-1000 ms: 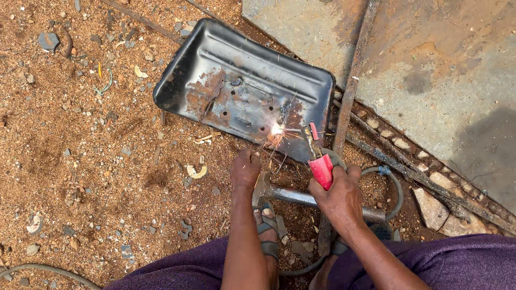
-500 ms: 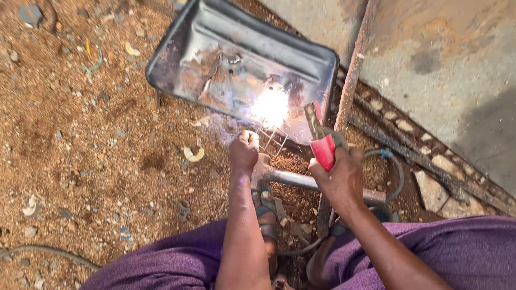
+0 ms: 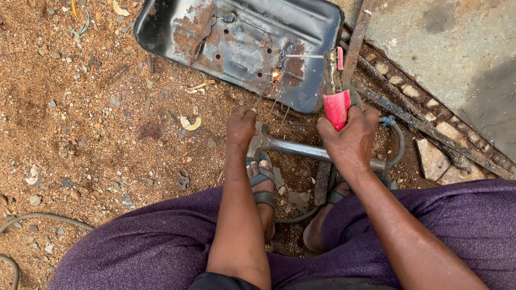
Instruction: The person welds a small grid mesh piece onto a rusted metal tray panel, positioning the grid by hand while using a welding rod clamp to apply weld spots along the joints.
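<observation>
rusty metal tray (image 3: 236, 37) on gravelly dirt ground (image 3: 80, 134).

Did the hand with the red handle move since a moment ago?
Cannot tell. The right hand holds the red-handled holder beside the metal tray's corner as before; the camera itself shifted.

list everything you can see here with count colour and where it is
rusty dark metal tray: one, black with brown rust, top centre on the dirt
small welding spark: one, orange, on the tray's near edge
red-handled electrode holder: one, red and grey, in the right hand
steel hammer: one, grey, lying under the hands
concrete slab: one, grey, top right
grey cable: one, bottom left
sandals: two, grey straps, on the feet
purple trousers: one, bottom
left hand: pinching a thin rod
right hand: gripping the holder
</observation>
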### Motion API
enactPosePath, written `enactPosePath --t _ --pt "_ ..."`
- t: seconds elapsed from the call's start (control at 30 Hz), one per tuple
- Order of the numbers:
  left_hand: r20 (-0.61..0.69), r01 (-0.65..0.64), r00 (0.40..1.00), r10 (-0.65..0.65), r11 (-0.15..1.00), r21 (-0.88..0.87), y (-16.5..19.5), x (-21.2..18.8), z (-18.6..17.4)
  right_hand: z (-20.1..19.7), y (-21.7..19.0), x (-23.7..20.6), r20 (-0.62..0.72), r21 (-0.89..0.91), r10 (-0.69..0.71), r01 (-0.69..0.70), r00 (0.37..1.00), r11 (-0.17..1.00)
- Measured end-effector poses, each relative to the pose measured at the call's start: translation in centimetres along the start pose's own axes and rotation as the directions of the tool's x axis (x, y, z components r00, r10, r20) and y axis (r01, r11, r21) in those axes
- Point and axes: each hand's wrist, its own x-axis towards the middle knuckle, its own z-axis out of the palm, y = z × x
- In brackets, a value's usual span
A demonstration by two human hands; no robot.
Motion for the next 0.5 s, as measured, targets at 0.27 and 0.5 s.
enactPosePath --t 0.27,0.5 --pt "-0.099 -0.131 0.98 0.173 0.933 0.335 -0.4 0.0 0.3 0.3 0.5 -0.2 0.091 -0.016 0.02 -0.018 0.996 1.0" --pt "-0.084 -0.004 0.996 0.033 0.945 0.327 1.2 -1.1 1.3 0.6 0.4 -0.3 0.138 -0.045 0.027 -0.021 0.99 0.999"
